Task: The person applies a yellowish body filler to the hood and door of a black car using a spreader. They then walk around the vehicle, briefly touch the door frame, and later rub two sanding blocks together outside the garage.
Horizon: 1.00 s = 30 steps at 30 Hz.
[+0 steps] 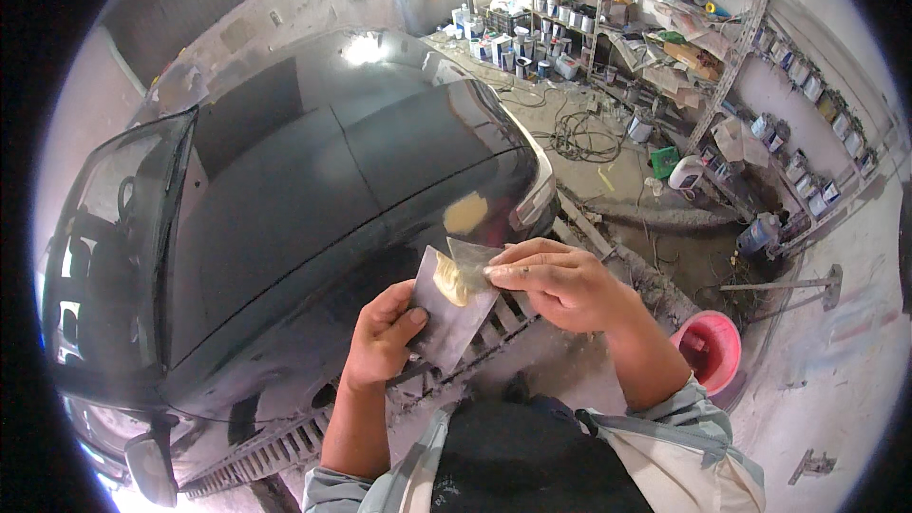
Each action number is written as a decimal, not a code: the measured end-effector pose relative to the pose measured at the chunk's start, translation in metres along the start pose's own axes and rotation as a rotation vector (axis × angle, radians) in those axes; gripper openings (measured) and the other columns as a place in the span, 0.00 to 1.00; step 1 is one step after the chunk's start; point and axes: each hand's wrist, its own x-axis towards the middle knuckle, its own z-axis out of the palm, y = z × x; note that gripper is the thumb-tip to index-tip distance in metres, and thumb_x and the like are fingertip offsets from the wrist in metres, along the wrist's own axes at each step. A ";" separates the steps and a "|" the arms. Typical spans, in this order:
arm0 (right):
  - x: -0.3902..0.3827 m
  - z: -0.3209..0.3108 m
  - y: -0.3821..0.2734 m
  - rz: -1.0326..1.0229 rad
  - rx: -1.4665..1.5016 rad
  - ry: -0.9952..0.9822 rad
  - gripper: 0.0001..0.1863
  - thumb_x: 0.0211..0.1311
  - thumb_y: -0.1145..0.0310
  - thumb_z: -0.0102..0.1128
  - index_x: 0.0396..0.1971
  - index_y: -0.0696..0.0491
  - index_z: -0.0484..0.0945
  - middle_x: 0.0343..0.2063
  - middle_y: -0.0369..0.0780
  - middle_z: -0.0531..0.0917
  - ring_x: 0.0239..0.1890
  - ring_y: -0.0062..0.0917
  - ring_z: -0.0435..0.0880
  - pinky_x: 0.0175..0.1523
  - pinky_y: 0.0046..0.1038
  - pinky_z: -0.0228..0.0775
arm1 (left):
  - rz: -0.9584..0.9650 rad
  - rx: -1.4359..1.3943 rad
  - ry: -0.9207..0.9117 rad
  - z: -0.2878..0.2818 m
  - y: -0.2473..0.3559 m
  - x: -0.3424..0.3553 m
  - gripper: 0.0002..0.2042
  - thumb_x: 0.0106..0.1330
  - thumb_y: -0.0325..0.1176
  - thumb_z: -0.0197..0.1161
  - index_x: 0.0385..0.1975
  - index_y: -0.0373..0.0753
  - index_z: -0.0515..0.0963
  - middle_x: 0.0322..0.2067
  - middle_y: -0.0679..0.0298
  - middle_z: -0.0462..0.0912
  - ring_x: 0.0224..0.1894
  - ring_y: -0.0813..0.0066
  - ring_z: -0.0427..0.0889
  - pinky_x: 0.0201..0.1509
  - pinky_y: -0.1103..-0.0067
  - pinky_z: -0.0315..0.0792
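Over the front edge of the black car's hood (313, 199), close to the person's chest, both bare hands work together. The left hand (382, 334) comes up from the lower edge on a nearly upright forearm, wrist bent slightly back, fingers curled shut around the lower left edge of a grey metal mixing plate (454, 315), with the thumb pressed on its face. The plate tilts up toward the hood, its top corner carrying a dab of pale yellow filler (450, 277). The right hand (556, 280) reaches in from the right, forearm angled across from a rolled grey sleeve, knuckles up and fingers folded; its fingertips pinch a thin translucent spreader (472, 254) whose blade lies against the filler on the plate. Both hands are closed on their tools, and the two tools touch at the filler.

Just beyond the spreader, on the hood near its right front corner, sits a patch of the same pale yellow filler (465, 212). Right of the hood, low by the person's right elbow, stands a pink bucket (712, 347) on the dusty floor. Farther from the hood, a coil of dark cable (581, 136) lies on the floor, and beyond it metal shelves (608, 9) hold rows of paint cans.
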 end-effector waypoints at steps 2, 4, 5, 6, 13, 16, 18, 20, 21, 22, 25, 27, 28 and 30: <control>-0.012 -0.001 0.008 0.091 -0.076 -0.078 0.28 0.44 0.88 0.56 0.50 0.55 0.77 0.44 0.40 0.83 0.49 0.36 0.82 0.52 0.33 0.76 | 0.069 -0.057 -0.029 0.000 -0.002 -0.001 0.17 0.68 0.20 0.49 0.56 0.29 0.70 0.51 0.60 0.79 0.53 0.74 0.76 0.60 0.77 0.66; -0.032 0.005 0.018 0.237 -0.133 -0.132 0.27 0.44 0.86 0.57 0.49 0.55 0.78 0.44 0.40 0.83 0.50 0.36 0.81 0.54 0.34 0.74 | 0.114 -0.040 0.074 0.016 0.010 0.006 0.18 0.68 0.22 0.50 0.58 0.29 0.69 0.51 0.59 0.78 0.53 0.72 0.76 0.60 0.76 0.66; -0.041 0.006 0.025 0.274 -0.169 -0.013 0.28 0.48 0.83 0.59 0.54 0.54 0.75 0.47 0.38 0.82 0.51 0.34 0.80 0.55 0.35 0.74 | 0.096 -0.143 0.215 0.022 0.010 0.008 0.18 0.68 0.23 0.49 0.58 0.30 0.68 0.50 0.58 0.79 0.53 0.70 0.77 0.60 0.74 0.68; -0.047 0.011 0.026 0.365 -0.007 0.202 0.29 0.50 0.82 0.59 0.56 0.54 0.73 0.49 0.38 0.81 0.53 0.32 0.79 0.55 0.35 0.73 | 0.076 -0.180 0.280 0.026 0.007 0.009 0.18 0.68 0.23 0.49 0.57 0.31 0.68 0.49 0.59 0.79 0.52 0.70 0.78 0.59 0.73 0.70; -0.068 0.024 -0.005 0.831 0.882 0.452 0.36 0.57 0.77 0.63 0.67 0.51 0.60 0.42 0.32 0.76 0.43 0.14 0.71 0.47 0.19 0.65 | -0.129 -0.407 0.473 0.043 -0.017 0.009 0.14 0.68 0.25 0.49 0.53 0.36 0.69 0.47 0.59 0.79 0.48 0.69 0.79 0.55 0.68 0.74; -0.065 0.034 -0.021 0.920 1.136 0.209 0.39 0.52 0.80 0.63 0.67 0.52 0.61 0.40 0.30 0.75 0.38 0.11 0.71 0.44 0.15 0.63 | -0.168 -0.432 0.425 0.050 -0.020 0.012 0.15 0.68 0.24 0.49 0.53 0.36 0.68 0.47 0.59 0.79 0.49 0.68 0.79 0.56 0.68 0.73; -0.066 0.035 -0.020 0.932 1.038 0.272 0.39 0.53 0.78 0.64 0.67 0.52 0.61 0.39 0.29 0.75 0.38 0.11 0.71 0.45 0.15 0.63 | -0.164 -0.439 0.368 0.057 -0.023 0.015 0.15 0.68 0.24 0.48 0.53 0.35 0.68 0.47 0.58 0.79 0.49 0.68 0.79 0.56 0.68 0.73; -0.069 0.032 -0.008 0.963 1.019 0.416 0.38 0.53 0.78 0.64 0.67 0.52 0.61 0.39 0.30 0.74 0.39 0.11 0.71 0.45 0.15 0.63 | -0.147 -0.406 0.328 0.063 -0.022 0.014 0.15 0.67 0.24 0.49 0.54 0.34 0.67 0.46 0.58 0.79 0.49 0.69 0.79 0.57 0.70 0.73; -0.073 0.027 0.002 0.947 0.983 0.420 0.37 0.54 0.77 0.64 0.66 0.52 0.61 0.40 0.30 0.74 0.41 0.12 0.71 0.48 0.16 0.64 | -0.136 -0.377 0.312 0.061 -0.025 0.012 0.16 0.66 0.23 0.49 0.54 0.34 0.67 0.46 0.58 0.79 0.49 0.69 0.79 0.57 0.70 0.73; -0.075 0.023 0.006 0.933 0.924 0.475 0.37 0.55 0.77 0.63 0.66 0.52 0.61 0.40 0.30 0.74 0.41 0.13 0.72 0.49 0.17 0.64 | -0.125 -0.348 0.294 0.062 -0.026 0.011 0.16 0.66 0.23 0.49 0.54 0.34 0.67 0.45 0.58 0.79 0.49 0.70 0.79 0.57 0.70 0.73; -0.081 0.014 0.010 0.898 0.729 0.587 0.36 0.58 0.76 0.61 0.67 0.55 0.58 0.48 0.37 0.75 0.50 0.21 0.74 0.58 0.25 0.64 | -0.118 -0.302 0.326 0.068 -0.024 0.010 0.16 0.66 0.23 0.50 0.54 0.35 0.67 0.46 0.59 0.79 0.48 0.70 0.79 0.57 0.70 0.73; -0.081 0.018 0.002 0.709 0.529 0.640 0.36 0.60 0.74 0.59 0.68 0.53 0.55 0.54 0.42 0.74 0.55 0.27 0.74 0.59 0.28 0.66 | -0.126 -0.304 0.377 0.073 -0.027 0.010 0.16 0.66 0.24 0.50 0.54 0.35 0.67 0.46 0.59 0.79 0.48 0.70 0.79 0.57 0.69 0.73; -0.081 0.022 -0.002 0.614 0.431 0.661 0.36 0.62 0.74 0.58 0.69 0.52 0.53 0.57 0.44 0.73 0.58 0.30 0.74 0.60 0.29 0.66 | -0.132 -0.326 0.410 0.075 -0.031 0.010 0.16 0.66 0.24 0.50 0.54 0.35 0.67 0.47 0.59 0.79 0.48 0.70 0.79 0.57 0.69 0.73; -0.085 0.038 -0.014 0.551 0.347 0.622 0.33 0.63 0.75 0.56 0.67 0.58 0.55 0.60 0.48 0.71 0.59 0.34 0.74 0.60 0.33 0.68 | -0.140 -0.336 0.484 0.077 -0.039 0.009 0.15 0.67 0.24 0.50 0.54 0.36 0.67 0.47 0.59 0.78 0.49 0.70 0.78 0.57 0.68 0.72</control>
